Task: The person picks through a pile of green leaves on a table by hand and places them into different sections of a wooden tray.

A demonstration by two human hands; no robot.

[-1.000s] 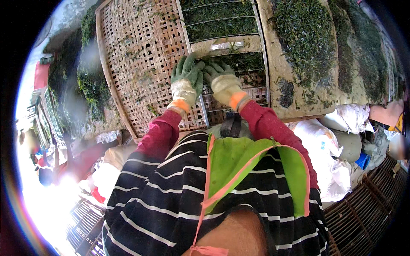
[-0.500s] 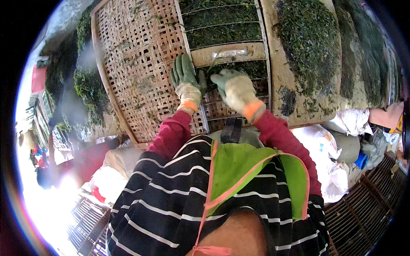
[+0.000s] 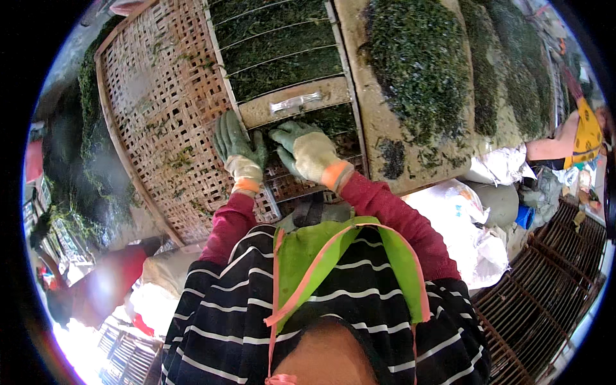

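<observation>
Both my hands wear green-coated work gloves with cream backs and orange cuffs. My left hand [image 3: 239, 151] lies with its fingers spread on the woven bamboo tray [image 3: 160, 109], along the left rail of a metal frame [image 3: 360, 138]. Fingers pointing left and thumb apart, my right hand [image 3: 309, 153] is over the frame's lower section, just below a wooden board [image 3: 256, 112] with a metal handle [image 3: 295, 102]. Nothing shows in its grasp, though the undersides of its fingers are hidden. Dark green shredded leafy stuff [image 3: 282, 61], like seaweed, fills the frame's upper sections.
More dark green heaps [image 3: 417, 64] lie on a tan board [image 3: 359, 38] to the right. White sacks [image 3: 449, 218] and a blue container [image 3: 525, 217] are below it. Slatted racks [image 3: 545, 289] stand at lower right. Another person's arm [image 3: 545, 149] shows at far right.
The whole view has shifted, so frame and hands appear further left and lower. My left thumb has swung out toward my right hand, and the right hand stays under the board.
</observation>
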